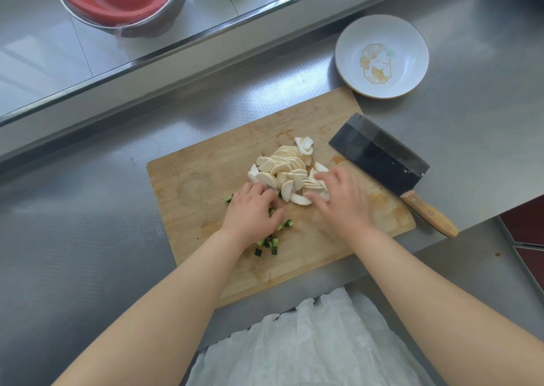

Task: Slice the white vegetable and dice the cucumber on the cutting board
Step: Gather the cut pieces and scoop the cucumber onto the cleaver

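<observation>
A heap of white vegetable slices (287, 169) lies in the middle of the wooden cutting board (191, 185). Green diced cucumber (269, 243) is scattered nearer me, partly hidden under my left hand (253, 209). That hand rests palm down over the dice, fingers reaching the left side of the white heap. My right hand (343, 198) lies spread, its fingertips touching the heap's right side. Neither hand holds anything. The cleaver (379, 157) lies flat on the board's right edge, its wooden handle (429, 213) pointing toward me.
A white plate (412, 37) with a gold motif stands on the steel counter beyond the board's far right corner. Red bowls nested in a steel bowl (123, 0) sit on the raised ledge at the back left. White cloth (312, 344) hangs at the counter's near edge.
</observation>
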`<act>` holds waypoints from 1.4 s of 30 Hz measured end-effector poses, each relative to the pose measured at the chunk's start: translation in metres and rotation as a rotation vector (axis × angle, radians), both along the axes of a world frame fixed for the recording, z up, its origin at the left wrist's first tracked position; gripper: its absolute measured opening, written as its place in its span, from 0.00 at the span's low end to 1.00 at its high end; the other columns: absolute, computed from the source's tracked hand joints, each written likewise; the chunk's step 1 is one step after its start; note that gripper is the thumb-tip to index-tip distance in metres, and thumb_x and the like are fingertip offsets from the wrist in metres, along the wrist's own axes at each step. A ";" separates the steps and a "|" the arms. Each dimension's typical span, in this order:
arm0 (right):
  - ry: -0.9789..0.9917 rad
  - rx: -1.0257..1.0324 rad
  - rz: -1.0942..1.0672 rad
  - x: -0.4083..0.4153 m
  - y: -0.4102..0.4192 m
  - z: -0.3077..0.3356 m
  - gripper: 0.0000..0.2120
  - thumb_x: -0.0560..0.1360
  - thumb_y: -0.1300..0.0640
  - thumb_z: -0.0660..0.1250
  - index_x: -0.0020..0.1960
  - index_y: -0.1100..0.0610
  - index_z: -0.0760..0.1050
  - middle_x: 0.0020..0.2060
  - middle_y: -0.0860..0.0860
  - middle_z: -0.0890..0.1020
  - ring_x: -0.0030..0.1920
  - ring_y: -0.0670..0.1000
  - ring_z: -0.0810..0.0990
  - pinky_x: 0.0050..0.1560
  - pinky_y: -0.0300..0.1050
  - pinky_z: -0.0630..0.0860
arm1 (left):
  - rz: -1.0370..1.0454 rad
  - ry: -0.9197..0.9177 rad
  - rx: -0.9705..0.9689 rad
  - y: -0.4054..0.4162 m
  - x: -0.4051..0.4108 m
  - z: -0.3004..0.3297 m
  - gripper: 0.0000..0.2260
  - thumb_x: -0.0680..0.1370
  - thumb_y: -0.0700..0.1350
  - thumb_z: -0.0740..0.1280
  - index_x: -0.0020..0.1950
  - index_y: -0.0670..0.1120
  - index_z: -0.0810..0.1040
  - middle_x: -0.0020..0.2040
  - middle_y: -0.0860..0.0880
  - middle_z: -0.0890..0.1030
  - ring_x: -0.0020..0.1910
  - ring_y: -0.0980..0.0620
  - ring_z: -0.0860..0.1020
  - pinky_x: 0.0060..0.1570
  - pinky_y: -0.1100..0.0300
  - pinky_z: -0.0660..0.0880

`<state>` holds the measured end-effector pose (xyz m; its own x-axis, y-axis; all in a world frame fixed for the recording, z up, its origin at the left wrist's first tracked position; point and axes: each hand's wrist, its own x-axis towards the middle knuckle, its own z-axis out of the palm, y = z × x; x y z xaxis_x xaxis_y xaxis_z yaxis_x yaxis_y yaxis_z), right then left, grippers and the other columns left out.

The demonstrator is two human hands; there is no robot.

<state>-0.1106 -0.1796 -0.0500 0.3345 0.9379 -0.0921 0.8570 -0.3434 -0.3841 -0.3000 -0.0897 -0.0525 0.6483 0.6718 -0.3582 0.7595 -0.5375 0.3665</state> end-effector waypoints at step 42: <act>0.370 -0.426 -0.114 0.032 -0.042 0.056 0.08 0.73 0.38 0.60 0.43 0.39 0.73 0.28 0.41 0.77 0.31 0.44 0.76 0.29 0.42 0.67 | 0.157 -0.105 0.213 -0.032 -0.011 -0.003 0.08 0.75 0.50 0.68 0.52 0.49 0.77 0.54 0.54 0.78 0.58 0.49 0.71 0.57 0.54 0.66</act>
